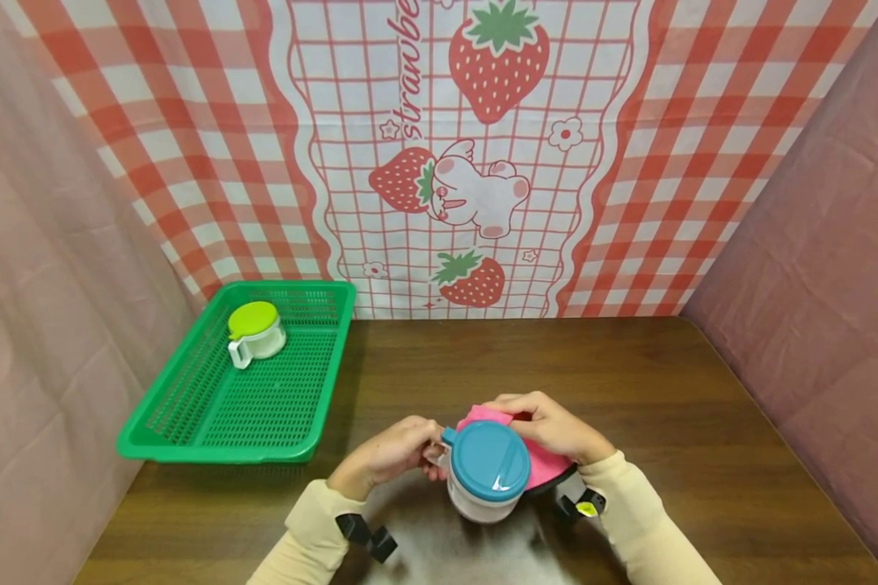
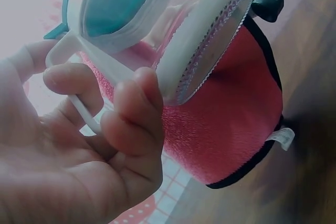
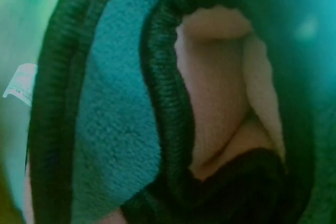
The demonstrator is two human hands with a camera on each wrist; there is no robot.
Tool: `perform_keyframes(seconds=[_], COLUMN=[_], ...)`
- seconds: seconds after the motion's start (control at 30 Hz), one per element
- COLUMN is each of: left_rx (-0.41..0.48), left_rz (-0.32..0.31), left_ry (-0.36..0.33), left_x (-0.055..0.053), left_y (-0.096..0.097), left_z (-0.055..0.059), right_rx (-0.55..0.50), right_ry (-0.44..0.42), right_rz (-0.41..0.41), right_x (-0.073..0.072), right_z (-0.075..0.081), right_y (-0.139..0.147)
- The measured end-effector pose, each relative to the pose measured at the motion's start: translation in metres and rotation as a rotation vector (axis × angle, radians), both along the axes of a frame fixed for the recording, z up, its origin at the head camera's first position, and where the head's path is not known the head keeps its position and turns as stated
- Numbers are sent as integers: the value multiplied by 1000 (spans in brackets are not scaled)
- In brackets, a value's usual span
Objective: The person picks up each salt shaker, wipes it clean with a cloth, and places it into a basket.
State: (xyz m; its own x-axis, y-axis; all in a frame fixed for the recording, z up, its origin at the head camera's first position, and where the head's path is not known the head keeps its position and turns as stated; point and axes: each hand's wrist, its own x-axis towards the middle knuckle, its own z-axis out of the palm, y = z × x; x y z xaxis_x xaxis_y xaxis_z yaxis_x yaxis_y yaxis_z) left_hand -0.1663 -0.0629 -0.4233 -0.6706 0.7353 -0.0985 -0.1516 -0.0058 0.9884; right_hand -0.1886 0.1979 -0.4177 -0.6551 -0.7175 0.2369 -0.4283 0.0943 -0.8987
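A clear jar with a blue lid and a white side handle is held above the table near its front. My left hand grips the handle; in the left wrist view, its fingers curl round it. On the jar's far right side, my right hand holds a pink cloth against the wall. The cloth has dark edging and a small white tag. Folded, dark-edged cloth fills most of the right wrist view, looking teal there and hiding the right fingers.
To the left stands a green plastic basket with slotted walls. A similar clear jar with a lime-green lid sits in its far left part. The brown wooden table ends at checked strawberry fabric behind and pink curtains at the sides.
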Motion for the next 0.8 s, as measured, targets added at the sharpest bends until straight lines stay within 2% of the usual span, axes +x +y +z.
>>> perform_keyframes(seconds=[0.23,0.53,0.8], left_rx=[8,14,18], left_rz=[44,84,120], left_ry=[-17,-20,-29], left_x=[-1,-2,-4], left_y=[-1,-2,-2], left_z=[-1,-1,-2], right_rx=[42,13,31], right_ry=[-4,-11,0], right_rz=[-126,-202,-280], right_x=[4,7,7], right_z=[5,5,3], right_y=[1,2,4])
